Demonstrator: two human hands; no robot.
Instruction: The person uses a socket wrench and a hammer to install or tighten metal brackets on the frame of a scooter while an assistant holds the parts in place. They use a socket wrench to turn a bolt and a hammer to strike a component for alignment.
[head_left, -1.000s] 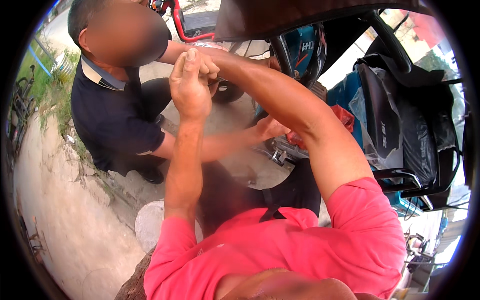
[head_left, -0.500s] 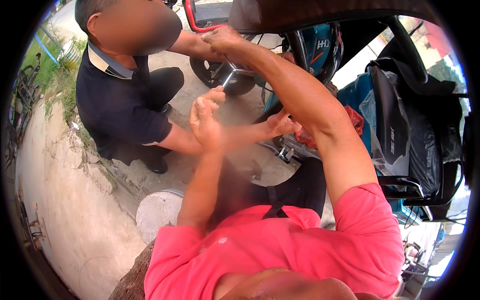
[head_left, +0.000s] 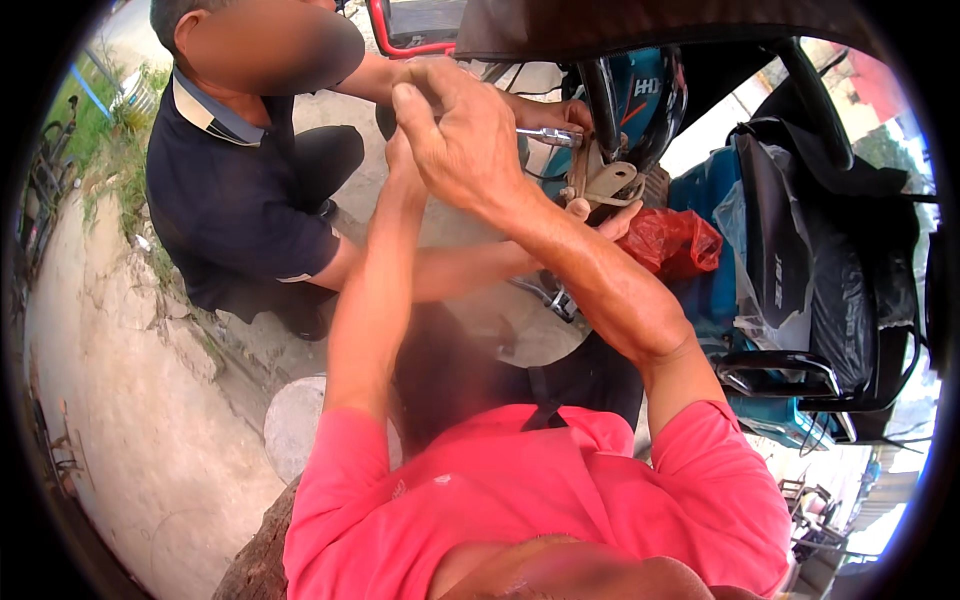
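Two hands of the person in the pink shirt are raised together — the right hand (head_left: 465, 140) in front, the left hand (head_left: 403, 158) mostly hidden behind it. The right hand is curled, its fingers folded in around one end of a single metal tool (head_left: 545, 135), a slim chrome bar with a ribbed, socket-like tip. The tool's long axis runs roughly level, pointing away from the right hand's knuckles toward the scooter (head_left: 630, 110) on that hand's far side. Whether the left hand is gripping anything cannot be told; only its wrist and a sliver of its back show, pressed close against the right palm.

Just past the tool's tip hangs one pale metal bracket (head_left: 605, 185), flat and bent, under the scooter's glossy teal body. Below the right forearm lies one crumpled red plastic bag (head_left: 675, 240), and beyond it a black seat (head_left: 830, 280), smooth and padded.

Opposite the hands crouches one other person in a dark collared shirt (head_left: 225, 200) — one of their hands (head_left: 615, 222) reaches in under the bracket, palm up.
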